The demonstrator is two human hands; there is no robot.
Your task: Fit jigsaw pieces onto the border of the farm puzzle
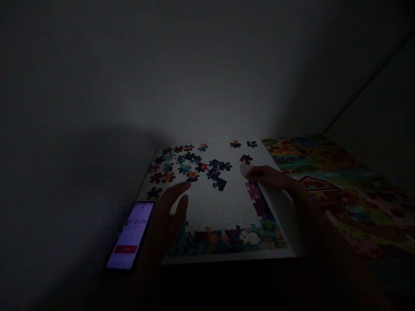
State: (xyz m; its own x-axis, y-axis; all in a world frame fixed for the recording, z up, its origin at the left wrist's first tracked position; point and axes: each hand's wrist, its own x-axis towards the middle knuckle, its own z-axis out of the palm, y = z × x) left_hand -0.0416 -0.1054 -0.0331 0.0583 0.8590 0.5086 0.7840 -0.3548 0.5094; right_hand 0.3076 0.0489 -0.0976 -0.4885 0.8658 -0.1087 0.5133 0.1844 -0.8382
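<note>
My left hand (173,205) hovers over the left part of a white puzzle board (210,205), thumb and index finger apart, nothing between them. Just beyond its fingertips lies a dark jigsaw piece with an orange shape (192,176). At the board's right side my right hand (267,176) has its fingers pressed together; whatever they hold is hidden. Right below those fingertips runs a joined strip of purple pieces (256,198). It meets a joined bottom row (223,239) showing plants and a white rabbit. A loose dark piece (246,159) lies just beyond my right hand.
Several loose jigsaw pieces (184,167) are scattered over the board's far left and middle. A lit phone (131,235) showing a timer stands left of the board. Colourful farm pictures (353,203) lie on the right. A pale wall (207,86) rises behind; the light is dim.
</note>
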